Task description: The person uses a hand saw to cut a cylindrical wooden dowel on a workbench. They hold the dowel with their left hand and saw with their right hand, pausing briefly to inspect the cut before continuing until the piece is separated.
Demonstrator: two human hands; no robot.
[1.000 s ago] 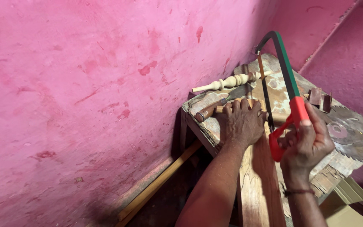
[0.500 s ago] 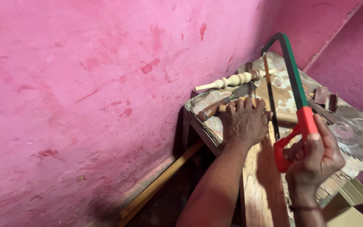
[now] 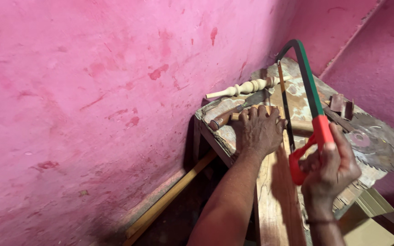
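Note:
My left hand presses flat on a wooden piece lying across the small worn work table, fingers spread over it. My right hand grips the red handle of a hacksaw with a green and black frame. Its thin blade runs down just right of my left hand, against the wood. A brown-handled tool lies under my left fingertips.
A pale turned wooden spindle lies at the table's far edge by the pink wall. A circular saw blade and small dark wood blocks sit at right. A long wooden strip leans below; a cardboard box is lower right.
My right hand has drawn the saw back toward me and lower, the frame tilting more upright. My left hand stays pressed on the wood. The view shifted slightly.

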